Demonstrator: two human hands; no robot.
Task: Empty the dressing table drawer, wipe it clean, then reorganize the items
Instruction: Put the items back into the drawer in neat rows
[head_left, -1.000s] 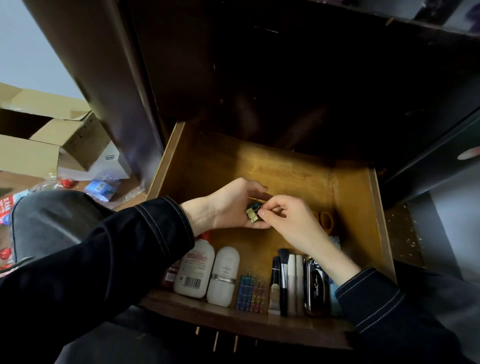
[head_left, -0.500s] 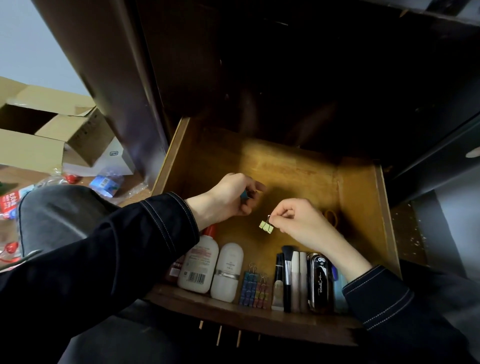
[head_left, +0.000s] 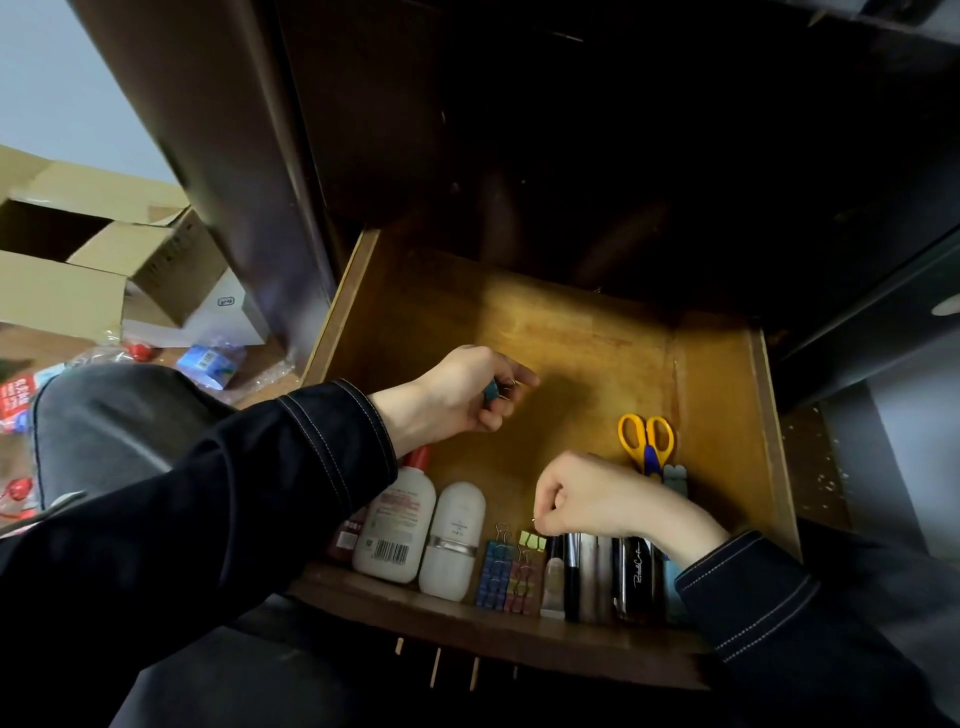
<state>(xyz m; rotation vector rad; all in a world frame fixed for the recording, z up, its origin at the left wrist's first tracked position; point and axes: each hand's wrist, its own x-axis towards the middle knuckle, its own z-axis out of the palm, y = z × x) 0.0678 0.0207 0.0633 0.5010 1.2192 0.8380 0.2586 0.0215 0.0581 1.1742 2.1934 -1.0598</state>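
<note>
Reorganizing seems in hand: in the open brown wooden drawer (head_left: 571, 353) the right hand (head_left: 608, 499) pinches a small yellow-green binder clip (head_left: 533, 540) by its wire above the front row of coloured clips (head_left: 506, 577), while the left hand (head_left: 462, 395) curls round a blue binder clip (head_left: 490, 392), which probably needs lining up alongside next.

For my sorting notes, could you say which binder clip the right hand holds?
The yellow-green clip, pinched by its wire at the far end of the pink row; the left hand holds a blue clip.
</note>
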